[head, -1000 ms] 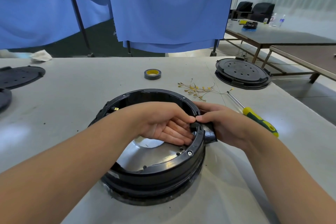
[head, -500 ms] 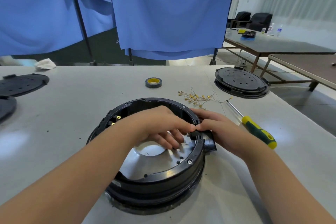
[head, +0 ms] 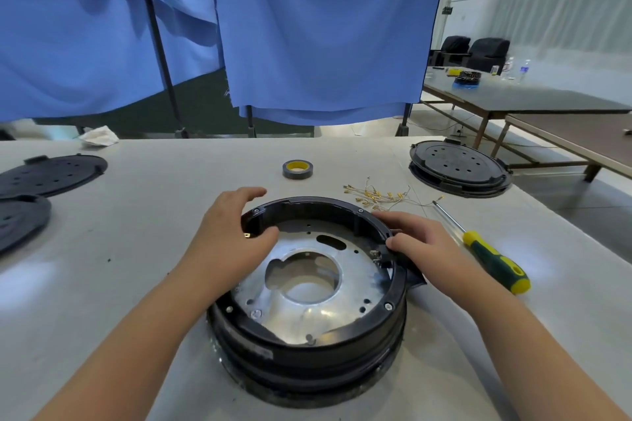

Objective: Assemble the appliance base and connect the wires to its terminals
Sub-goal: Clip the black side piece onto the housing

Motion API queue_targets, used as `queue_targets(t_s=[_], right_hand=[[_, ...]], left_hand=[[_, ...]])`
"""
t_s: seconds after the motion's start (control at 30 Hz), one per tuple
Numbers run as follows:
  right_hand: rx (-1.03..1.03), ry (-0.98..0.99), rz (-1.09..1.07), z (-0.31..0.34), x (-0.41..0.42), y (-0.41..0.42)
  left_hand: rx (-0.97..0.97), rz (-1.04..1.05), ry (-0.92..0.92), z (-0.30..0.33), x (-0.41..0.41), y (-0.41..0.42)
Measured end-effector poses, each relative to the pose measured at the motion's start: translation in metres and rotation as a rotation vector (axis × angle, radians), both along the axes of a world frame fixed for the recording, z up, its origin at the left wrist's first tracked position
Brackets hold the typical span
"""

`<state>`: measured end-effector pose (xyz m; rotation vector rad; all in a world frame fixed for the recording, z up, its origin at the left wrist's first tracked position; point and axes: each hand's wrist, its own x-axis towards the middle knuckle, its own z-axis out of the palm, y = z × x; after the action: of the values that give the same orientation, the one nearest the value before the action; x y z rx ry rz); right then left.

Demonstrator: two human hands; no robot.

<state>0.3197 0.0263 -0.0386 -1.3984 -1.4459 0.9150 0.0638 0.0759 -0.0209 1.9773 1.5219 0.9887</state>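
The round black appliance base (head: 307, 304) sits in the lower middle of the frame on the grey table (head: 143, 249), with bare tabletop on both sides. The left hand (head: 232, 232) holds its left rim, fingers curled over the edge. The right hand (head: 424, 243) grips the right rim, and the wires (head: 379, 196) lie just above it.

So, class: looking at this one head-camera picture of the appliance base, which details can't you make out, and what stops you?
- Head view: left hand hides the base's left rim.
- Right hand covers the black side fitting.
- Wires: terminals too small to count.
- Left discs: cut by the frame edge.
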Motion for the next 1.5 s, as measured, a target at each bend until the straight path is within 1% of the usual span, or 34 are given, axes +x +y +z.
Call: queue_targets(t_s=[0.1, 0.23, 0.33, 0.4, 0.47, 0.7, 0.83, 0.9, 0.97, 1.07, 1.27, 1.4, 1.5], right_hand=[[0.027, -0.006, -0.035, -0.002, 0.000, 0.000], [0.099, 0.018, -0.210, -0.005, 0.008, 0.008], [0.113, -0.089, -0.385, -0.009, 0.021, 0.019], [0.071, -0.166, -0.464, -0.011, 0.029, 0.027], [0.013, -0.266, -0.498, -0.013, 0.035, 0.034], [-0.175, -0.656, -0.470, -0.008, 0.027, 0.065], [-0.290, -0.884, -0.350, 0.001, 0.017, 0.070], [-0.323, -0.925, -0.307, 0.003, 0.015, 0.069], [-0.312, -0.904, -0.289, 0.002, 0.016, 0.067], [-0.249, -0.802, -0.302, -0.005, 0.018, 0.066], [0.023, -0.449, -0.433, -0.003, 0.025, 0.056], [0.193, -0.399, -0.482, 0.010, 0.022, 0.047], [0.280, -0.423, -0.487, 0.021, 0.018, 0.041]], left_hand=[[-0.060, 0.023, -0.165, -0.005, -0.006, 0.003], [-0.144, -0.083, -0.274, -0.008, -0.016, 0.001], [-0.172, -0.069, -0.366, -0.012, -0.020, -0.001], [-0.158, -0.046, -0.373, -0.015, -0.019, -0.001], [-0.141, -0.038, -0.366, -0.017, -0.018, 0.001], [-0.153, -0.035, -0.396, -0.018, -0.017, 0.000], [-0.146, -0.036, -0.392, -0.018, -0.016, -0.001], [-0.143, -0.033, -0.394, -0.018, -0.016, -0.001], [-0.140, -0.031, -0.390, -0.018, -0.016, -0.001], [-0.137, -0.032, -0.386, -0.018, -0.016, -0.001], [-0.123, -0.038, -0.384, -0.020, -0.016, 0.001], [-0.115, -0.043, -0.386, -0.021, -0.016, 0.002], [-0.106, -0.042, -0.392, -0.022, -0.016, 0.002]])
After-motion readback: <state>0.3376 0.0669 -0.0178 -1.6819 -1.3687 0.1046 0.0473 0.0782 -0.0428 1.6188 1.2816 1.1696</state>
